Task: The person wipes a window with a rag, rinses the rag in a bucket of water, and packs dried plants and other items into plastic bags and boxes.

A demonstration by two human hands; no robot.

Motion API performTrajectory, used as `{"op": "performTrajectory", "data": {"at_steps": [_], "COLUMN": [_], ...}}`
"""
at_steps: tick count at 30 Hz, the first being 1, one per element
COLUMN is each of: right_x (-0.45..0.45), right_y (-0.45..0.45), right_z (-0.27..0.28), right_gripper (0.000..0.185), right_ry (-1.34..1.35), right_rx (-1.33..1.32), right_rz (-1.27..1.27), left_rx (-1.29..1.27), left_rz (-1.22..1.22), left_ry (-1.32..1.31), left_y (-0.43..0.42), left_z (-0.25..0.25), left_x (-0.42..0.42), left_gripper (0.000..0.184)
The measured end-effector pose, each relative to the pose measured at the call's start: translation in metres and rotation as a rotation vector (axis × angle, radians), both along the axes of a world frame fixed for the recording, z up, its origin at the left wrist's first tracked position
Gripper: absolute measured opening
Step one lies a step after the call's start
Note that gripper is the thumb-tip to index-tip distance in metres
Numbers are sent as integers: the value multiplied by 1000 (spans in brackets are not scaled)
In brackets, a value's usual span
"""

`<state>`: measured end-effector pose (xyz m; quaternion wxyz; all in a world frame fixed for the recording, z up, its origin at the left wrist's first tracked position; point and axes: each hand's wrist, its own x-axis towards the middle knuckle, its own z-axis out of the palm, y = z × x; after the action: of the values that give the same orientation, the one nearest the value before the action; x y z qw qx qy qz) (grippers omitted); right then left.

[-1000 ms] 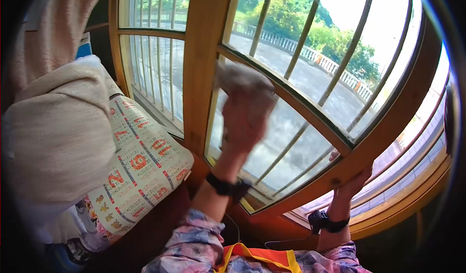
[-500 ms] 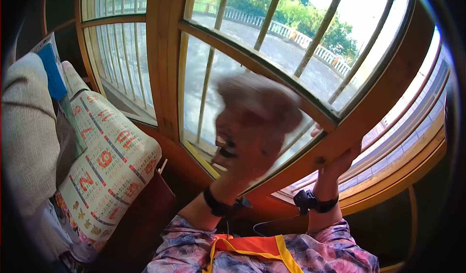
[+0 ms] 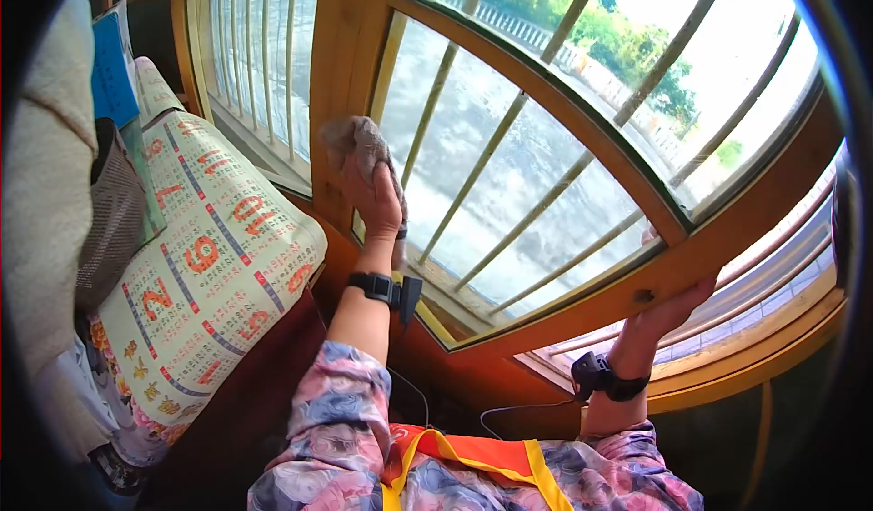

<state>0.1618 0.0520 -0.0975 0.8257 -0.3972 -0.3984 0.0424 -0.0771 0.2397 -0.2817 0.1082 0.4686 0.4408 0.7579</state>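
Observation:
A crumpled grey-brown cloth (image 3: 356, 138) is bunched in my left hand (image 3: 376, 204), whose fingers and thumb are closed around it. Cloth and hand are at the left wooden upright of the window sash (image 3: 546, 325), beside the lower glass pane (image 3: 509, 175). Whitish smears or reflections show on that pane. On the right, my right hand (image 3: 671, 315) grips the sash's outer edge. Most of its fingers are hidden behind the wood, and a fingertip shows through the glass. Both wrists wear black strapped devices.
To the left, a calendar-printed sheet (image 3: 209, 256) covers a surface, with a blue booklet (image 3: 115, 70), a dark mesh bag (image 3: 114, 211) and pale fabric (image 3: 55, 165) by it. Metal bars (image 3: 477, 188) stand outside the glass. Another barred window (image 3: 255, 65) is at upper left.
My left hand has moved the cloth left and slightly down, from in front of the lower pane to the left upright. My right hand keeps hold of the sash edge. The view has shifted slightly.

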Motion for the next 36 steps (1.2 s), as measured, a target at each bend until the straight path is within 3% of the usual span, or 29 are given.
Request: {"op": "performTrajectory", "data": {"at_steps": [3,6,8,9,12,13,15,16,19,21,22,23,24,25,27,29,31,34,36], "right_x": [3,3,0,-7,-1,5,12,13,1,6,10,13,15,-9,-15,-18,-21,-18,-13], "right_y": [-3,-3,-2,0,0,-1,-2,-1,4,1,-1,-3,-4,-2,-2,-6,-8,-2,-6], "right_z": [-5,-6,-5,-2,0,0,-6,-8,-5,-6,-8,-10,-10,-5,-5,-5,-3,-7,-6], "right_gripper": [41,43,43,44,45,50,52,55,57,60,60,61,63,60,59,58,57,56,56], "right_ry": [49,-2,-166,-48,-219,-250,-253,-256,-250,-343,-346,-427,-506,-518,-512,-502,-734,-498,-536], "right_rx": [7,23,15,60,-31,-74,-39,-6,42,31,15,39,68,37,25,20,-77,90,54], "right_rz": [2,9,1,3,-60,-50,-27,-6,-78,-69,-73,-53,-29,-260,-248,-241,-436,-264,-234], "left_rx": [36,-72,-204,-230,138,133,89,30,-165,-149,-275,-176,-119,-126,-144,-300,-334,-488,-709], "left_rz": [95,-74,-232,-361,-358,-353,10,-16,-135,39,82,89,28,92,153,96,148,198,66], "left_ry": [7,-520,-523,-582,305,305,604,496,-185,-39,16,-68,16,-2,-17,-196,-112,71,55], "left_y": [-7,-40,-95,-125,-207,-201,-171,-153,-87,-48,-19,-15,-9,-2,4,7,-4,-20,-33], "left_z": [-9,3,-14,-20,26,24,11,-3,-64,-73,-102,-89,-87,-96,-115,-136,-163,-182,-186], "left_x": [10,49,88,107,123,120,112,108,88,43,25,13,-1,-2,-1,2,10,13,20], "left_gripper": [44,42,38,36,53,53,53,53,52,50,48,45,43,44,44,43,45,51,56]}}
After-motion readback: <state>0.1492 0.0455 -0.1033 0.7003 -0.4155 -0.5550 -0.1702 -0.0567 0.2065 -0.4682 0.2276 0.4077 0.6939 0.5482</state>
